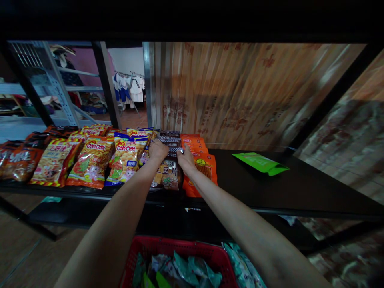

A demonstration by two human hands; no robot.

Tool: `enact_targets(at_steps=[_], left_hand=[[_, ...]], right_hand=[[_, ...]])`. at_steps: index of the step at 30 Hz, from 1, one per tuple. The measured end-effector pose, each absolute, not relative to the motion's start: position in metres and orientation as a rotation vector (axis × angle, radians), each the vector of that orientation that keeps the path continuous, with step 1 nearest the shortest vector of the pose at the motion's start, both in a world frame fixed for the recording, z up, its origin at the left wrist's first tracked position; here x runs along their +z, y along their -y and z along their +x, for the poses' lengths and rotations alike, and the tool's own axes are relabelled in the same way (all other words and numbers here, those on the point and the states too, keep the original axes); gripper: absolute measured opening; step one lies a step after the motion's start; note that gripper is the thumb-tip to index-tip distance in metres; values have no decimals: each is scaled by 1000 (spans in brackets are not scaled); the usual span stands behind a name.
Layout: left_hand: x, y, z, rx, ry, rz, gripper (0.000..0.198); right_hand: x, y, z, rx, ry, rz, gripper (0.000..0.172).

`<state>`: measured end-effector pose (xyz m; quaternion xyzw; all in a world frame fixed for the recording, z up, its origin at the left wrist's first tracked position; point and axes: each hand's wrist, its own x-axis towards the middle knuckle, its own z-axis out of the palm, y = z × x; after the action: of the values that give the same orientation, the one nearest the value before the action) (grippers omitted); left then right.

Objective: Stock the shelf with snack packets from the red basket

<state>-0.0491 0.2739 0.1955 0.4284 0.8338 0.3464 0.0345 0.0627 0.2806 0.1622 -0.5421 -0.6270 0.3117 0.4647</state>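
Dark-brown plastic snack bag (171, 172) with a checked top band stands on a flat black shelf (231, 188) in the head view, between a glossy yellow-and-blue pillow bag (125, 158) and flat orange plastic packets (207, 168). Its long axis runs top to bottom, checked end up and away from me, printed front towards me. At its upper left corner my left hand (159, 150) is curled narrow; its fingertips are hidden, so I cannot tell whether it grips. My right hand (186, 160) pinches the upper right corner, thumb and fingers close together. The brown front reads "土豆片"; the yellow-and-blue bag carries "咪咪", "mimi" and "蟹味". A bright-green flat packet (261, 163) lies to the right; a red plastic basket (177, 243) sits below.
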Motion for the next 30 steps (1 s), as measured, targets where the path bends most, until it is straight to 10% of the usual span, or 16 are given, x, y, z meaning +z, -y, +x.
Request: enact_targets(at_steps=[30], left_hand=[[136, -115, -25, 1104, -2183, 2575, 50]], right_hand=[[152, -253, 96, 466, 1851, -1172, 53]])
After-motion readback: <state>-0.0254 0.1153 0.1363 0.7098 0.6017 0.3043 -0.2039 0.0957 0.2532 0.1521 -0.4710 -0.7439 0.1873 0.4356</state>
